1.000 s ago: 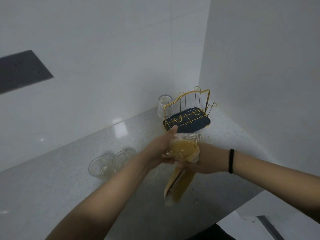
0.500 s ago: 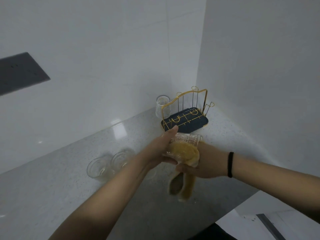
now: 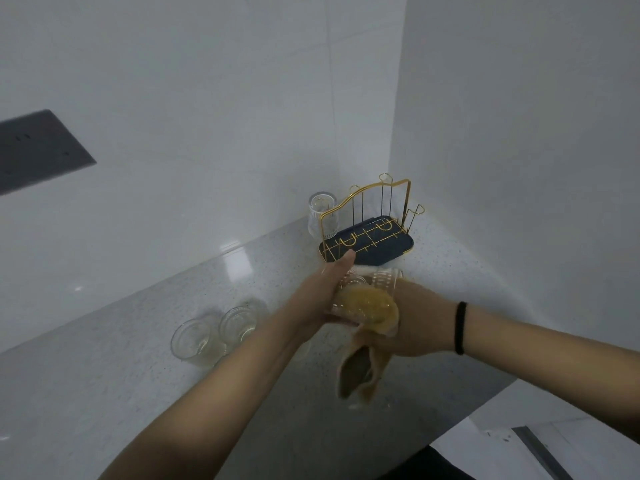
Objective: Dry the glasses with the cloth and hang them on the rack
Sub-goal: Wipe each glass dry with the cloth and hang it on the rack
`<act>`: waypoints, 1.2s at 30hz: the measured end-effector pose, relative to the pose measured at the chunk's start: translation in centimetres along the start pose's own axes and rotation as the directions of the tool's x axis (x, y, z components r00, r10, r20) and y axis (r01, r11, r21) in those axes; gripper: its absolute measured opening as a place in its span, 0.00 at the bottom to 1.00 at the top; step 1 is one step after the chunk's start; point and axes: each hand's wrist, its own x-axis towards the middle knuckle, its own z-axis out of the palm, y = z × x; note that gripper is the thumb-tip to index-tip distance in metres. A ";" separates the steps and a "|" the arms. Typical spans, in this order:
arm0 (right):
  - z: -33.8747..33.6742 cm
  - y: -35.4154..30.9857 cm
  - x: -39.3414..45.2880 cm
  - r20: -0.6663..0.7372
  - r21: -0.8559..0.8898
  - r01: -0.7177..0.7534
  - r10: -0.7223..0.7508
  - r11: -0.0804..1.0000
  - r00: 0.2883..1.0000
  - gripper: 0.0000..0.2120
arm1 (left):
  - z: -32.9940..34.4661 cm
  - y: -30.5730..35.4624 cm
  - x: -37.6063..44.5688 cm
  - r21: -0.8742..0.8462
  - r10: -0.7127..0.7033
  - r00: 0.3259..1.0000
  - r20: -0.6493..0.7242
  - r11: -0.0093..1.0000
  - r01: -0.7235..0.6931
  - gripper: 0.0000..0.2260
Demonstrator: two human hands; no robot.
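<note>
Nearest to us, low centre of frame: loose tail of the yellow cloth (image 3: 358,374) hangs below our hands, clear of the countertop (image 3: 104,393).

Just above it, centre frame: the glass (image 3: 372,284) is held off the counter, lying roughly sideways, mouth toward us and stuffed with the cloth. Left hand (image 3: 320,296) is wrapped around the glass wall, fingers closed on it, thumb stretched out along the top. Right hand (image 3: 419,323) has the cloth bunched against the mouth; its fingers are hidden behind cloth and glass, so we can't tell exactly how they pinch.

Handling, our read: thin ribbed glass, light, stiff, fragile, probably wet and slippery on bare skin. Best hold is around the barrel or base, not the rim; cloth is soft and gives friction, so we let it do the rubbing.

Left of centre, farther out: two more glasses (image 3: 214,336) stand upright on the counter, touching or nearly so.

Farthest, in the corner: gold wire rack (image 3: 367,202) on a dark tray (image 3: 381,254), pegs look bare. One glass (image 3: 322,218) sits inverted at its left edge; whether on a peg, unclear.
</note>
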 end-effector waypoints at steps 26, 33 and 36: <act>-0.6 -0.3 0.6 0.084 0.555 -0.228 0.218 0.800 0.972 0.19 | 0.1 -2.4 -0.4 -0.264 0.308 0.951 -0.005 0.917 -0.299 0.19; -1.6 -1.2 1.8 0.048 0.334 -0.207 0.202 0.920 0.978 0.13 | 0.0 -1.0 0.1 -0.334 0.136 0.990 0.022 0.935 -0.121 0.29; -2.3 -1.1 2.0 0.229 0.582 -0.377 0.299 0.721 0.926 0.21 | 0.1 -1.2 0.6 -0.386 0.071 0.997 0.040 0.921 -0.051 0.32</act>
